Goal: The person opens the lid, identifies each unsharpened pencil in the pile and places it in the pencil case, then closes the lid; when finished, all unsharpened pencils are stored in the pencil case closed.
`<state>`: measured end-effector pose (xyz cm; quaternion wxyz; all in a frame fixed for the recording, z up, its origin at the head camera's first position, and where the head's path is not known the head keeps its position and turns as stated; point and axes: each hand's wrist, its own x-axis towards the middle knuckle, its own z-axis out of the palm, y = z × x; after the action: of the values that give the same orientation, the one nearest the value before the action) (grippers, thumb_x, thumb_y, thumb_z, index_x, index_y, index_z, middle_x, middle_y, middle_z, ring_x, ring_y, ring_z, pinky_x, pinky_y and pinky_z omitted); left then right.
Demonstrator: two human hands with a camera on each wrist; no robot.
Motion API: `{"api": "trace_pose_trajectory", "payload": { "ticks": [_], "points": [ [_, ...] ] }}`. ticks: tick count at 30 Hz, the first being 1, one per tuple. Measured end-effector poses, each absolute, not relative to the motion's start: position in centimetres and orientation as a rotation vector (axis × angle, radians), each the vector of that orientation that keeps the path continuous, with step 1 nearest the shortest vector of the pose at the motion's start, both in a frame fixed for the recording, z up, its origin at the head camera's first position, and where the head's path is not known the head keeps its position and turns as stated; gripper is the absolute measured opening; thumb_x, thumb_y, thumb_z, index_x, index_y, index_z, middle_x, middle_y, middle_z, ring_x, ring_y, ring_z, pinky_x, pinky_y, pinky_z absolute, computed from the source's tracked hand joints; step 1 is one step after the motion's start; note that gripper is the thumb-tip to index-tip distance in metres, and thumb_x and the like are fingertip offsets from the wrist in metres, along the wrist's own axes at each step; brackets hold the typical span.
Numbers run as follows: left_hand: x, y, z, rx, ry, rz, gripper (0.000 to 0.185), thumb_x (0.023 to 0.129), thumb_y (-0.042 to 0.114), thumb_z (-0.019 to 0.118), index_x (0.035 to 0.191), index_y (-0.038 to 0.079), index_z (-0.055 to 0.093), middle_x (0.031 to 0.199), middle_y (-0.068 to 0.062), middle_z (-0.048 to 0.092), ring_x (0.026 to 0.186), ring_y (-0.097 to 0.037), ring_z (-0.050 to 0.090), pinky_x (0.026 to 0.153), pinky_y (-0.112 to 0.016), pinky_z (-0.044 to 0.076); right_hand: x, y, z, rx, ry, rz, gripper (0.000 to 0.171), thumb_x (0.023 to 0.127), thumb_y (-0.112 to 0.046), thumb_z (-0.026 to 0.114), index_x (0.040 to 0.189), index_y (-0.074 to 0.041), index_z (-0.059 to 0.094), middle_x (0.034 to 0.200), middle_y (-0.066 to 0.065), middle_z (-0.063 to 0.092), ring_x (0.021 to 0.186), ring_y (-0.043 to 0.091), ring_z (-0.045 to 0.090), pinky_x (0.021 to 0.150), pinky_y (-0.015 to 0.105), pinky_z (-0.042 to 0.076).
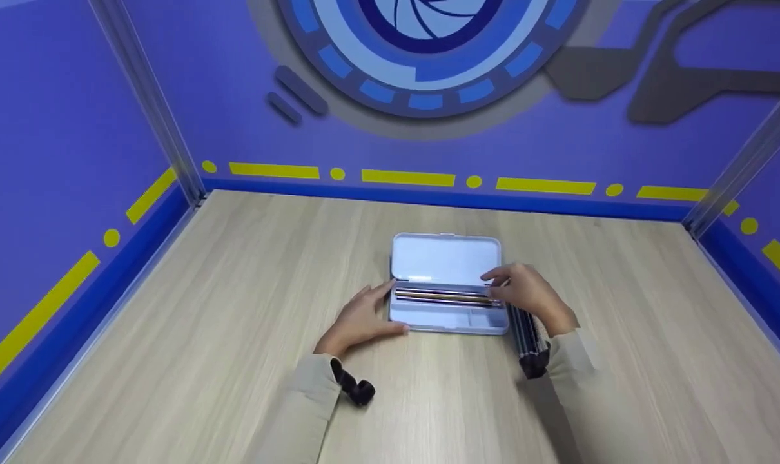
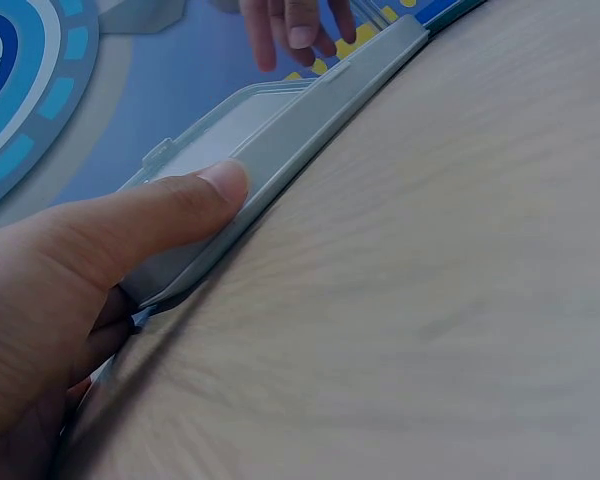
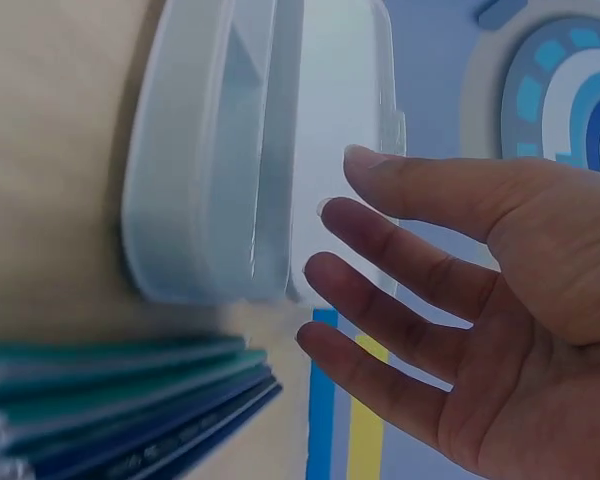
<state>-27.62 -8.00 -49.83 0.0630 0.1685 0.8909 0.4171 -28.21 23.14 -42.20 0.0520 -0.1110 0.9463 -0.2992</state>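
Note:
A white pencil case (image 1: pixel 430 317) lies on the table with its lid (image 1: pixel 446 259) folded back. Several pencils (image 1: pixel 438 297) lie lengthwise in its rear compartment. My left hand (image 1: pixel 359 322) grips the left end of the case; in the left wrist view its thumb (image 2: pixel 195 205) presses the front wall. Over the right end, my right hand (image 1: pixel 525 295) hovers. Its fingers (image 3: pixel 380 285) are spread and slightly bent in the right wrist view, with nothing held between them. Beside the right end of the case lie several green and dark blue pencils (image 3: pixel 130 400).
The wooden table (image 1: pixel 235 309) is bounded by blue printed panels (image 1: pixel 203 77) at the back and sides. Black camera mounts sit at the wrists, the left one (image 1: pixel 362 392) near the tabletop.

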Motion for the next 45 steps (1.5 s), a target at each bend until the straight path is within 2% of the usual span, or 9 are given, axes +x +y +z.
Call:
{"api": "trace_pose_trajectory", "payload": {
  "ticks": [6, 16, 24, 27, 33, 38, 45],
  "points": [
    [-27.6, -7.8, -49.8, 0.525, 2.701, 1.257, 0.099, 0.067, 0.05, 0.083, 0.15, 0.021, 0.036, 0.152, -0.011, 0.04, 0.143, -0.042, 0.025, 0.116, -0.056, 0.023, -27.8, 25.9, -42.9, -0.247, 2.899, -0.963, 0.031, 0.088, -0.005, 0.065, 0.118, 0.002, 0.066, 0.108, 0.021, 0.068, 0.098, 0.032, 0.064, 0.083, 0.045, 0.056],
    [-27.7, -8.0, -49.8, 0.546, 2.714, 1.255, 0.099, 0.068, 0.051, 0.082, 0.15, 0.02, 0.036, 0.152, -0.012, 0.039, 0.143, -0.044, 0.024, 0.116, -0.057, 0.022, -27.1, 29.2, -44.0, -0.027, 2.794, -0.985, 0.048, 0.091, -0.015, 0.064, 0.133, 0.005, 0.052, 0.117, 0.028, 0.062, 0.1, 0.032, 0.062, 0.086, 0.047, 0.052],
    [-27.8, -8.1, -49.6, 0.541, 2.714, 1.247, 0.1, 0.067, 0.052, 0.082, 0.15, 0.021, 0.034, 0.152, -0.011, 0.039, 0.143, -0.042, 0.025, 0.116, -0.057, 0.022, -27.0, 30.0, -44.3, 0.021, 2.74, -0.978, 0.055, 0.089, -0.02, 0.067, 0.133, 0.008, 0.05, 0.12, 0.033, 0.059, 0.102, 0.035, 0.063, 0.088, 0.048, 0.053],
    [-27.8, -8.0, -49.6, 0.526, 2.709, 1.241, 0.101, 0.067, 0.053, 0.082, 0.15, 0.024, 0.034, 0.153, -0.01, 0.038, 0.143, -0.041, 0.024, 0.116, -0.057, 0.022, -27.0, 30.1, -44.5, 0.034, 2.729, -0.984, 0.055, 0.088, -0.02, 0.068, 0.132, 0.009, 0.051, 0.118, 0.032, 0.06, 0.096, 0.031, 0.064, 0.083, 0.043, 0.055],
    [-27.7, -8.0, -49.7, 0.528, 2.701, 1.247, 0.1, 0.068, 0.05, 0.082, 0.15, 0.02, 0.034, 0.152, -0.011, 0.038, 0.144, -0.042, 0.021, 0.118, -0.055, 0.02, -26.9, 30.6, -45.0, 0.046, 2.688, -1.058, 0.054, 0.088, -0.019, 0.069, 0.131, 0.009, 0.052, 0.1, 0.019, 0.065, 0.071, 0.015, 0.058, 0.062, 0.028, 0.051],
    [-27.7, -7.9, -49.7, 0.522, 2.691, 1.266, 0.101, 0.067, 0.051, 0.082, 0.15, 0.021, 0.034, 0.152, -0.011, 0.038, 0.144, -0.043, 0.021, 0.118, -0.056, 0.02, -26.9, 30.6, -44.8, 0.068, 2.7, -1.046, 0.055, 0.086, -0.018, 0.07, 0.13, 0.01, 0.052, 0.098, 0.018, 0.066, 0.07, 0.014, 0.058, 0.061, 0.026, 0.05],
    [-27.6, -8.0, -49.7, 0.508, 2.695, 1.248, 0.101, 0.068, 0.052, 0.082, 0.151, 0.022, 0.033, 0.154, -0.011, 0.036, 0.144, -0.043, 0.02, 0.117, -0.058, 0.019, -26.6, 30.2, -44.8, 0.07, 2.689, -1.075, 0.055, 0.083, -0.009, 0.07, 0.13, 0.012, 0.051, 0.088, 0.017, 0.067, 0.064, 0.013, 0.06, 0.057, 0.027, 0.052]
  ]
}}
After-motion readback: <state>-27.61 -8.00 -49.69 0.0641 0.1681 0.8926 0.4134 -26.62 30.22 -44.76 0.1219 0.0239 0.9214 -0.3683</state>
